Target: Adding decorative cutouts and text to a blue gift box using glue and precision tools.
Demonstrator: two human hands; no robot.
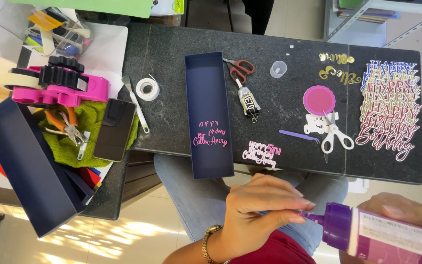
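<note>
I log, lower right of frame: right hand [406,212] wrapped around glue bottle [382,235]; left hand [255,210] fingertips pinched on its nozzle [313,215], below the bench [279,105].

Left hand [260,210] low centre, forearm entering from bottom edge, wrist bent, palm turned down; fingers [294,203] bunched, tips pinched together pointing right. Right hand [406,212] at bottom right corner, mostly cropped, fingers curled in wrap grip, thumb on top. Hands near each other, not touching
</note>
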